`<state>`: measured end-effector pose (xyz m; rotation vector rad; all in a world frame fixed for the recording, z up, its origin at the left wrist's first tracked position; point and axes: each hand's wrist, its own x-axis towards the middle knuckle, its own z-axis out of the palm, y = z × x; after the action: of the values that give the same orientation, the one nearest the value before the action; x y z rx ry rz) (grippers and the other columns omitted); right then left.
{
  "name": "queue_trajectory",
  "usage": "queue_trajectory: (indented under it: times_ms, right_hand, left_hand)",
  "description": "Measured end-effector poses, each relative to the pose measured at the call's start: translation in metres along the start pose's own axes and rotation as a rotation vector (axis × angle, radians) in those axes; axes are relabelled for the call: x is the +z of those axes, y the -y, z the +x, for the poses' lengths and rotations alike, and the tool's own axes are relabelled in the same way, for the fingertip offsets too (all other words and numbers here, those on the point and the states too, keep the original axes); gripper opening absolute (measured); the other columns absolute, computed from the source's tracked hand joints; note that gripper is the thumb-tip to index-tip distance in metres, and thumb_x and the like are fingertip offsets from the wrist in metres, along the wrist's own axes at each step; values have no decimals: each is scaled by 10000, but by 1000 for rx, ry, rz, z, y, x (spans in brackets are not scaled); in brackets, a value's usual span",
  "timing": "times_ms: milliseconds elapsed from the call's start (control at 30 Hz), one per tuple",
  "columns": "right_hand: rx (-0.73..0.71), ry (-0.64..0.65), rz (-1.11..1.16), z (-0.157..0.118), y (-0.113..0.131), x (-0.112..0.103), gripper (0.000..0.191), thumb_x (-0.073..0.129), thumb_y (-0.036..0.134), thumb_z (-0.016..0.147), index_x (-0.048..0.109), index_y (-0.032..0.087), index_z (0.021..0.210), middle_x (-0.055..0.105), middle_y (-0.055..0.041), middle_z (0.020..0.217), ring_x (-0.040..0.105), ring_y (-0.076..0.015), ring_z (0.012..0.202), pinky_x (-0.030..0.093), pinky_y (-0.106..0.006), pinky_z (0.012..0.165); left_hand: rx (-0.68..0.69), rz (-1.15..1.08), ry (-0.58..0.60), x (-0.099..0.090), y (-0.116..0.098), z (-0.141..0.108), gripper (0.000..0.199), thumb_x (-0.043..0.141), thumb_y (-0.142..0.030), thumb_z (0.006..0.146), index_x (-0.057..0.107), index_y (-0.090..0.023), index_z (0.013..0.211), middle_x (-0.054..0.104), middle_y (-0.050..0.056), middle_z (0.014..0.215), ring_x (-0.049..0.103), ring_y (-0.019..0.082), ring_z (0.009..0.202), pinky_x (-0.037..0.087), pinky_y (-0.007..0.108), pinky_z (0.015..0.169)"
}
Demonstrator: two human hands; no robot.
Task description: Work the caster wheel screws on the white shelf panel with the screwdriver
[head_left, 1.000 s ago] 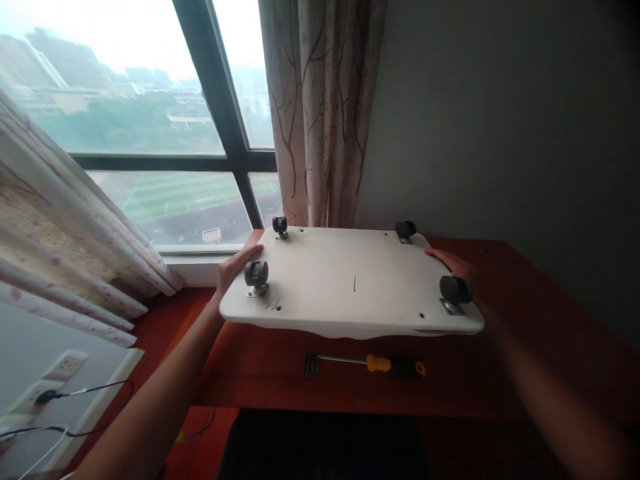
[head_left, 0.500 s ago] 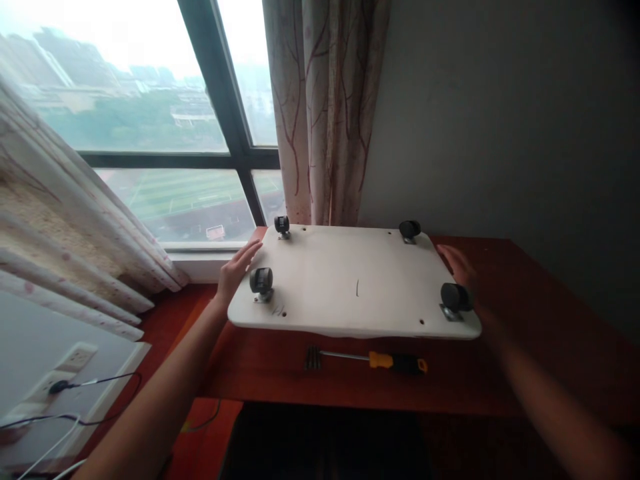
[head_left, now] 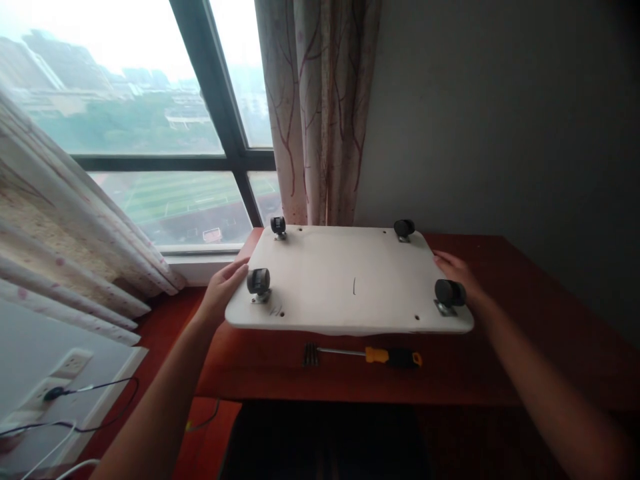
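Observation:
A white board [head_left: 330, 277] lies flat with a caster standing up near each corner, such as the near-left caster [head_left: 259, 283] and the near-right caster [head_left: 450, 294]. Small dark holes and pen marks show on its face. My left hand [head_left: 223, 288] grips the left edge, its fingers along the side and their tips partly hidden. Around the right edge, behind the near-right caster, my right hand [head_left: 461, 277] has closed. Just in front of the board are a yellow and black screwdriver [head_left: 393, 357] and several screws [head_left: 311, 355] in a row.
Everything rests on a reddish-brown table [head_left: 530, 320], whose front edge faces me. A dark seat [head_left: 325, 440] is below it. Beyond stand a curtain [head_left: 320, 120] and a window [head_left: 150, 113]. At the lower left, cords run from a wall socket [head_left: 75, 363].
Both hands have drawn slightly toward me along the board's edges, and the fingers now press against its sides. The whole view has shifted a little; the screwdriver and screws lie as before.

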<state>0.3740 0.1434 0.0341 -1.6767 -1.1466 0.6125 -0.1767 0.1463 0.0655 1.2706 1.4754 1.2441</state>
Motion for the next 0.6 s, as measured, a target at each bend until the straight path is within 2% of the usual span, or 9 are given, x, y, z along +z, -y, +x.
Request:
queue_trajectory:
  times_ms: [133, 400, 500, 600]
  right_hand:
    - [28, -9, -9, -5, 6, 0, 443, 723, 525, 778, 776, 193, 1066, 781, -119, 1014, 714, -291, 1011, 551, -424, 939]
    - [-8, -17, 37, -14, 18, 1, 424, 719, 500, 794, 749, 215, 1107, 780, -112, 1014, 732, -269, 934, 596, -372, 810]
    - [-25, -60, 57, -17, 19, -2, 422, 732, 501, 781, 730, 220, 1096, 773, -114, 1019, 731, -263, 905, 601, -376, 784]
    - [-54, -147, 83, -31, 23, -13, 449, 693, 524, 804, 691, 218, 1134, 752, -121, 1073, 719, -251, 871, 601, -407, 791]
  left_hand:
    - [-51, -72, -6, 0, -6, -4, 819, 836, -560, 626, 684, -87, 1276, 765, 82, 831, 671, 181, 659, 494, 233, 553]
    - [-83, -136, -23, 4, -7, -3, 784, 857, -571, 583, 715, -113, 1202, 751, 59, 810, 662, 178, 640, 486, 234, 551]
    - [-88, -130, -31, 3, -6, -9, 756, 832, -600, 597, 713, -118, 1167, 736, 54, 805, 648, 174, 642, 471, 228, 545]
    - [-52, -56, -103, -5, -4, -23, 657, 768, -627, 648, 701, -148, 1094, 721, 47, 853, 623, 158, 649, 470, 228, 557]
